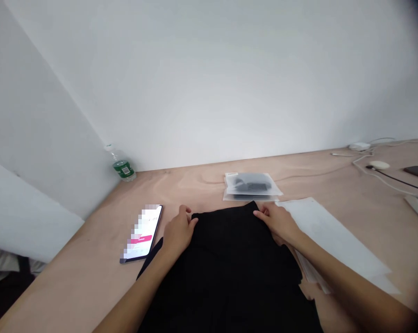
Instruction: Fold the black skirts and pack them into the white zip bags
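A black garment (229,268) lies spread on the wooden table (90,277) in front of me. My left hand (178,231) grips the garment's far left corner, with its fingers curled on the edge. My right hand (278,222) pinches the far right corner of the same edge. Both forearms reach over the cloth from the near side.
A lit phone (142,233) lies left of the garment. A stack of clear bags with dark contents (250,186) sits just behind it, and white sheets (333,240) lie to the right. A green-labelled bottle (122,167) stands in the corner. Cables and small devices (378,165) are at the far right.
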